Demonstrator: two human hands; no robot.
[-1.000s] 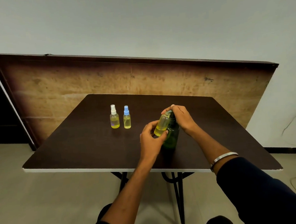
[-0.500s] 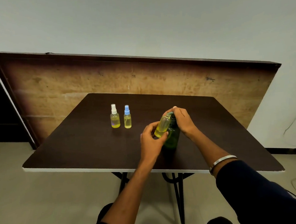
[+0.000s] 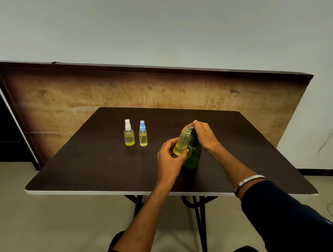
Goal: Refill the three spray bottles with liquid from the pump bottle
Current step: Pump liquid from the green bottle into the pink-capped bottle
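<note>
Third fill in progress, judged. Uncapped spray bottle (image 3: 182, 143) pinched in left hand (image 3: 170, 157) fingers, tilted, mouth at pump bottle (image 3: 192, 155) spout. Right hand (image 3: 203, 136) curled over pump head. White-capped bottle (image 3: 129, 133) and blue-capped bottle (image 3: 143, 134) capped, standing on table (image 3: 86, 169). Next: keep mouth aligned under spout; press steadily.

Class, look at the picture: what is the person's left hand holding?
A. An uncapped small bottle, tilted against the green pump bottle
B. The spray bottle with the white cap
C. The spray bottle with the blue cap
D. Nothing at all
A: the left hand grips an uncapped small bottle tilted toward the green pump bottle, while the white-capped bottle and blue-capped bottle stand untouched on the table.
</note>
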